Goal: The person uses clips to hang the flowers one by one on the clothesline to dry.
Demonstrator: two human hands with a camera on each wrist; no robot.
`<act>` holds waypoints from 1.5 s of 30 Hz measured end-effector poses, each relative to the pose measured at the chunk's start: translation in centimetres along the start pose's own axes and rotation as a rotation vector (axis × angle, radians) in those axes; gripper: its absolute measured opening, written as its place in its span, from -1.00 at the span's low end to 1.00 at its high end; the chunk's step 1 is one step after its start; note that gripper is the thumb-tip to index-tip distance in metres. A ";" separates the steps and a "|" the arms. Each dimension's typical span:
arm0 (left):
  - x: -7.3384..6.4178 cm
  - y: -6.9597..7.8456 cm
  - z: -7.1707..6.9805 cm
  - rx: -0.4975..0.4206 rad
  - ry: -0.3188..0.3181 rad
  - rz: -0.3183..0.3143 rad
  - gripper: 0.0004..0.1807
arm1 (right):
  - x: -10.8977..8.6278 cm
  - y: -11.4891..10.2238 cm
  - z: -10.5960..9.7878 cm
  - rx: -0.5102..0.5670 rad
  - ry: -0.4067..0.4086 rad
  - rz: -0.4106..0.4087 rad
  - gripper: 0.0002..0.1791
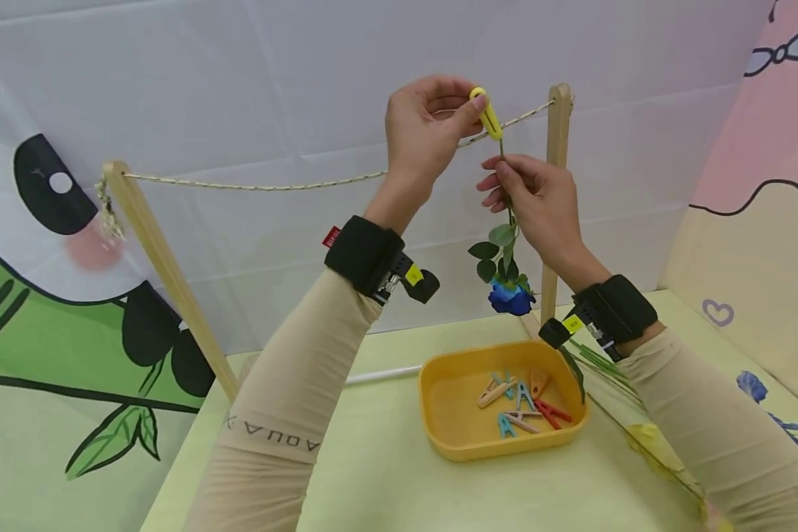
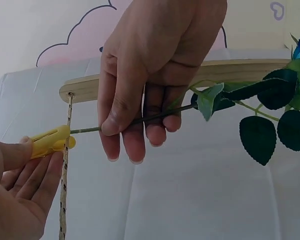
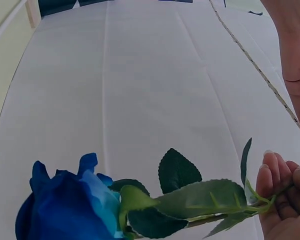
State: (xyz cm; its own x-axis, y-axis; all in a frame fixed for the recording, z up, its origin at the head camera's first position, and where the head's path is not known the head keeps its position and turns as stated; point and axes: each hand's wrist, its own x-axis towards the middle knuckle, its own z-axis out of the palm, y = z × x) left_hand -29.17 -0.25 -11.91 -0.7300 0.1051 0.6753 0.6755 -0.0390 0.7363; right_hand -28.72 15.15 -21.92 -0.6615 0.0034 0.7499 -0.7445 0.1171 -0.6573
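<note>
A yellow clothespin (image 1: 490,118) is pinched between the thumb and fingers of my left hand (image 1: 425,137). In the left wrist view the clothespin (image 2: 49,141) sits across the rope (image 2: 64,195), its tip at the end of a green stem. My right hand (image 1: 544,203) pinches that stem just below the rope. From it a blue artificial rose (image 1: 512,297) hangs head down, with dark green leaves (image 2: 262,137) above the bloom. The right wrist view shows the bloom (image 3: 65,205) close up. Whether the clothespin's tips grip the stem is hard to tell.
The rope runs between a left wooden post (image 1: 162,273) and a right wooden post (image 1: 558,140). Below, a yellow basin (image 1: 448,443) holds several coloured clothespins (image 1: 524,395). More flower stems (image 1: 612,369) lie on the table to the right, partly behind my right forearm.
</note>
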 end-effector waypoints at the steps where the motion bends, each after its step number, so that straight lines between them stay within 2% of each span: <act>1: 0.0 0.0 0.0 -0.004 -0.002 -0.004 -0.82 | 0.2 0.2 0.0 0.000 -0.004 0.002 -0.70; 12: 0.1 -0.4 0.1 0.022 -0.081 -0.019 -0.77 | 0.7 0.2 -0.3 0.007 -0.023 0.023 -0.69; 16: 0.1 -0.5 0.0 0.065 -0.098 -0.035 -0.73 | 0.7 0.0 -0.3 0.020 -0.037 0.031 -0.69; 19: 0.0 -0.4 0.1 0.118 -0.109 -0.021 -0.68 | 0.5 -0.2 -0.3 -0.005 -0.049 0.031 -0.69; 23: -0.5 0.0 0.1 0.191 -0.140 0.025 -0.58 | -0.2 -0.6 -0.7 -0.146 -0.047 0.026 -0.69; 27: -1.3 0.5 -0.1 0.278 -0.147 0.101 -0.52 | -1.3 -1.1 -1.3 -0.364 -0.045 0.002 -0.64; 30: -2.2 0.8 -0.4 0.382 -0.122 0.209 -0.51 | -2.2 -1.5 -1.8 -0.453 -0.033 -0.034 -0.62; 34: -3.9 0.6 -1.1 0.466 -0.057 0.349 -0.54 | -3.6 -2.1 -2.7 -0.466 0.008 -0.084 -0.63; 36: -5.0 0.2 -1.6 0.445 -0.039 0.387 -0.57 | -4.4 -2.3 -3.3 -0.468 0.023 -0.106 -0.64; 39: -6.8 -0.9 -2.4 0.362 -0.016 0.435 -0.64 | -5.8 -2.6 -4.3 -0.525 0.029 -0.107 -0.68; 42: -8.9 -2.0 -3.2 0.285 0.002 0.443 -0.73 | -7.4 -2.7 -5.5 -0.590 0.018 -0.088 -0.72; 45: -11.3 -3.6 -3.6 0.271 0.024 0.426 -0.80 | -8.9 -2.5 -6.8 -0.646 0.007 -0.079 -0.75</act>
State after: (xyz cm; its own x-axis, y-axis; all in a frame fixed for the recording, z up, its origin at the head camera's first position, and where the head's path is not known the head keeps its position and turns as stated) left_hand -23.75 -4.90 -22.07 -0.3838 0.1131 0.9165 0.9142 0.1863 0.3598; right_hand -20.32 21.56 -26.45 -0.6045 -0.0237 0.7963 -0.5855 0.6910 -0.4239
